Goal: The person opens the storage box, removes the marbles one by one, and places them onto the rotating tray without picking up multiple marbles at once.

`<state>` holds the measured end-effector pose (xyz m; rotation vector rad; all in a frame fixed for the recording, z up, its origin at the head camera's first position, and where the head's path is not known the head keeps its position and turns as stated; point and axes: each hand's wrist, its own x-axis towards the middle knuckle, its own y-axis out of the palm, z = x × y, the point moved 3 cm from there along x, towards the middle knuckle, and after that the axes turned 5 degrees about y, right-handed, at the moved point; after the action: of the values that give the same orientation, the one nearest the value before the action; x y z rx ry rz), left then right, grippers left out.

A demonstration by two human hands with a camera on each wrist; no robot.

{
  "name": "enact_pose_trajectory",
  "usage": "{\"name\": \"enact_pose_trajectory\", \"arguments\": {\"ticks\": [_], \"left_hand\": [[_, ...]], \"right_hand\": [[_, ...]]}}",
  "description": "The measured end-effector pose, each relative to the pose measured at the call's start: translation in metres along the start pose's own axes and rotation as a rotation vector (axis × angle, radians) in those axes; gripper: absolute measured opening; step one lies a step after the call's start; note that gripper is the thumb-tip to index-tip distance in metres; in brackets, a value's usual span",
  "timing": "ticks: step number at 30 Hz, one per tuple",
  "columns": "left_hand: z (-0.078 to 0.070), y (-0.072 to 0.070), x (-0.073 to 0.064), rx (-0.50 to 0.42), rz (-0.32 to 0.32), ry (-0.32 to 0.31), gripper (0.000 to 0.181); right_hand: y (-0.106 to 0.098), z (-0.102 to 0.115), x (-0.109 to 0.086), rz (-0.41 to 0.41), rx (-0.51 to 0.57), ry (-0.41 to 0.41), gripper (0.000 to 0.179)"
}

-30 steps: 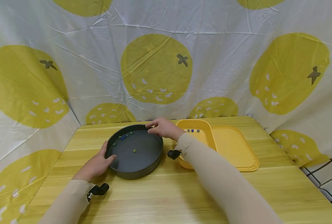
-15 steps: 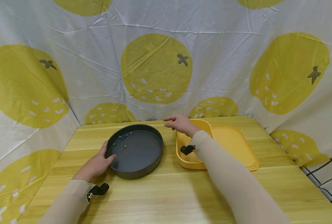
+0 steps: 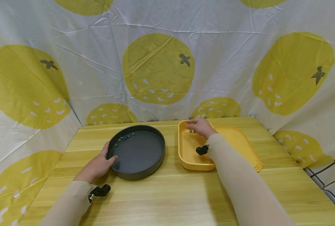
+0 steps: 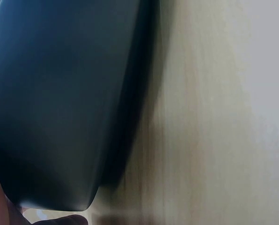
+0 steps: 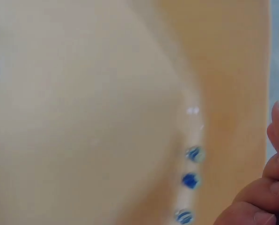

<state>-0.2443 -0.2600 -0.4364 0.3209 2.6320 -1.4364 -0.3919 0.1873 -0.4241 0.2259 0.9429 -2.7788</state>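
A dark grey round cake pan [image 3: 136,157] stands on the table at centre left, with several blue and green marbles [image 3: 124,138] lined along its back left wall. My left hand [image 3: 96,165] grips the pan's left side, thumb over the rim and fingers round the outside. In the left wrist view the pan's outer wall [image 4: 60,103] fills the left half. Over the back of a yellow box [image 3: 197,166] is my right hand [image 3: 202,127], fingers loosely bent, with nothing seen in them. In the right wrist view, blue-swirled marbles [image 5: 191,180] lie along the box wall, beside the fingers.
A flat yellow lid [image 3: 239,146] lies right of the box, partly behind the right sleeve. The wooden table [image 3: 156,197] ends at a lemon-print curtain [image 3: 159,69] behind. A black wire grid [image 3: 332,182] stands at the far right.
My right hand has moved right, from the pan's back right rim to above the yellow box. The lone yellow-green marble has rolled to the marbles at the pan's back left wall. My left hand stays.
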Motion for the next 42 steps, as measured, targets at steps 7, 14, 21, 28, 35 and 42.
{"name": "enact_pose_trajectory", "arguments": {"ticks": [7, 14, 21, 28, 35, 42], "left_hand": [[0.001, 0.001, 0.000, 0.002, 0.001, -0.010, 0.093], [0.000, 0.001, 0.000, -0.011, -0.001, -0.015, 0.093], [0.001, 0.003, 0.001, -0.007, -0.004, -0.010, 0.094], [0.000, 0.003, 0.001, 0.000, -0.007, -0.011, 0.093], [0.001, 0.002, 0.000, 0.002, -0.006, -0.014, 0.093], [0.001, 0.002, 0.000, 0.006, -0.005, -0.018, 0.093]], "right_hand": [[0.000, -0.013, 0.003, -0.021, -0.090, 0.056, 0.048], [0.002, -0.024, 0.008, -0.031, -0.155, 0.109, 0.044], [0.005, -0.025, 0.009, -0.047, -0.215, 0.109, 0.039], [0.008, -0.024, 0.010, -0.062, -0.320, 0.064, 0.033], [0.012, -0.023, 0.008, -0.037, -0.319, 0.050, 0.031], [0.013, -0.026, 0.010, -0.018, -0.282, 0.059, 0.031]]}}
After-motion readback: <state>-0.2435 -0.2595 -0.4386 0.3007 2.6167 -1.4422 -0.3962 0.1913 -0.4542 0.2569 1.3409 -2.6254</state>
